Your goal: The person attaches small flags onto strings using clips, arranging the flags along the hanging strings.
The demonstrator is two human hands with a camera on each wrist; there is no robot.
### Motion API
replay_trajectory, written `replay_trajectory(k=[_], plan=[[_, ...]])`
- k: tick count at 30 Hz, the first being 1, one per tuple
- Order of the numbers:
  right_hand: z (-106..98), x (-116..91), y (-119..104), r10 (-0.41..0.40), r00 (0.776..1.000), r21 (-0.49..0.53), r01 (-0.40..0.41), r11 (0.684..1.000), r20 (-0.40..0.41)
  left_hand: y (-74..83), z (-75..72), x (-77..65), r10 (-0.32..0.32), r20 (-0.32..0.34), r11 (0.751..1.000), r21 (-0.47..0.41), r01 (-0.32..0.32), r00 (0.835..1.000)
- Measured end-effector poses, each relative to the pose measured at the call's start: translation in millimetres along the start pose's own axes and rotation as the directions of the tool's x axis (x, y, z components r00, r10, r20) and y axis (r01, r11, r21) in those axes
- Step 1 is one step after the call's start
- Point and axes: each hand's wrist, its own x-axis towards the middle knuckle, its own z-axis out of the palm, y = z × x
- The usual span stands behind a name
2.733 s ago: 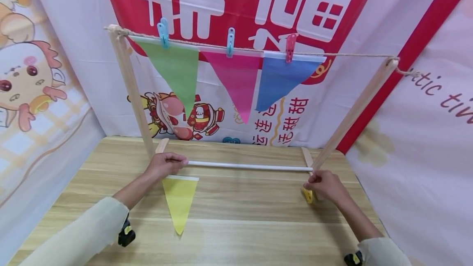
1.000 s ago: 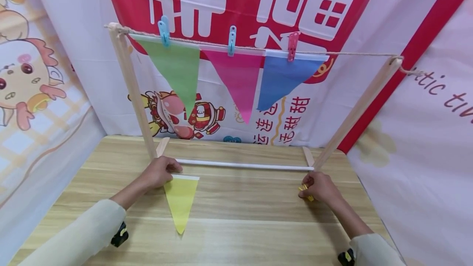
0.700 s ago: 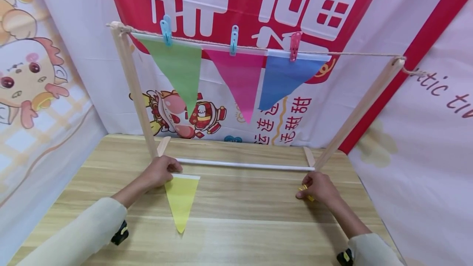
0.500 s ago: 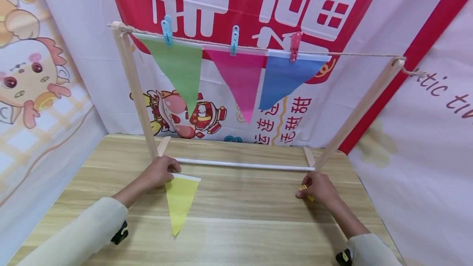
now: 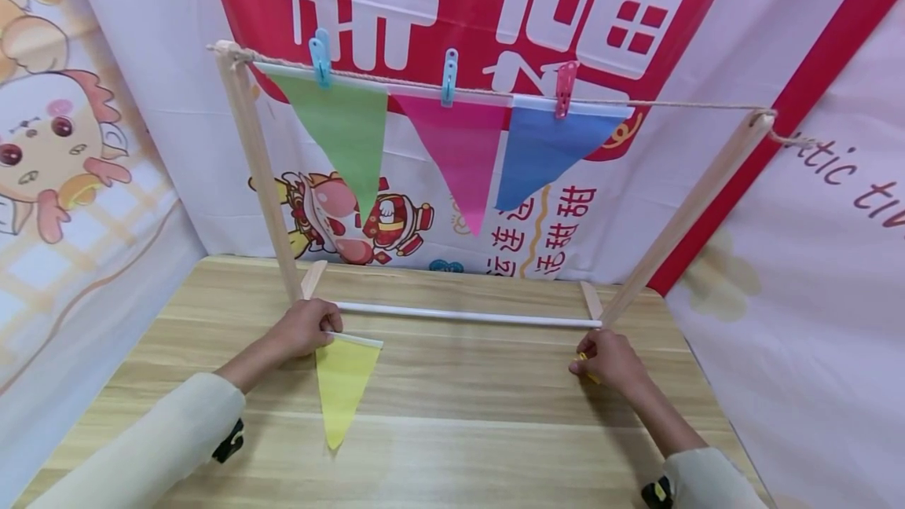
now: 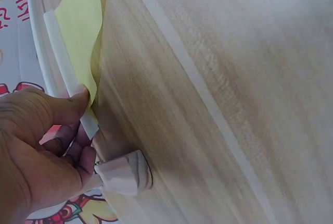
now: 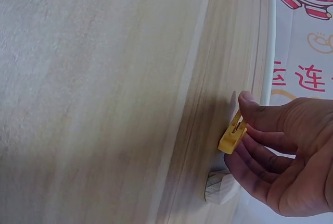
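My left hand (image 5: 309, 327) pinches the white-edged top corner of a yellow triangular pennant (image 5: 346, 383) near the left post's foot. In the left wrist view the thumb lies on the pennant's (image 6: 80, 21) corner, and its yellow part bows away from the wood. At the right post's foot, my right hand (image 5: 613, 358) holds a yellow clothespin (image 7: 233, 136) between thumb and fingers. On the twine (image 5: 693, 104) above hang a green pennant (image 5: 346, 128), a pink pennant (image 5: 463, 140) and a blue pennant (image 5: 547, 151), each under a clothespin.
Two wooden posts, a left one (image 5: 258, 171) and a right one (image 5: 689, 210), carry the twine. A white rod (image 5: 459, 315) runs between their feet across the wooden table (image 5: 452, 462). Printed cloth (image 5: 177, 140) stands behind and at both sides.
My left hand has gone from the white rod to the yellow pennant's corner, and the pennant has swung slightly. My right hand has picked up the yellow clothespin.
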Motion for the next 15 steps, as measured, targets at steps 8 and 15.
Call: replay_trajectory(k=[8, 15], plan=[[44.6, 62.9, 112.8, -0.098, 0.992, 0.03, 0.096, 0.995, 0.077, -16.4, 15.1, 14.1, 0.004, -0.01, 0.997, 0.078, -0.003, 1.0], [46.4, 68.1, 115.6, -0.121, 0.985, 0.017, 0.12, 0.993, 0.126, 41.0, -10.4, 8.8, -0.084, 0.032, 0.996, -0.016, 0.085, 0.996]])
